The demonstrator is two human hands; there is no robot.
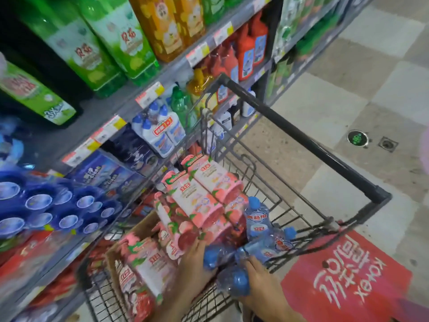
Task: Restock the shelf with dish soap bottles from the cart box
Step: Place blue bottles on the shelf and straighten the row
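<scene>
head view: both hands down in cart [301,145]; left hand [195,263] fingers curled on pink bottles [204,201], right hand [260,273] gripping blue-capped bottles [260,219], likely to lift stock toward shelf [130,98]; box [111,254] beneath.

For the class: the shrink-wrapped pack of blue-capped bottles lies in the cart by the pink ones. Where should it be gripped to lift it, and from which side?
Grip the blue-capped pack at its near cap end, from above on the person's side. The bottles lie flat with caps pointing that way, pink bottles block the far left, and the left hand and right hand are there.
</scene>
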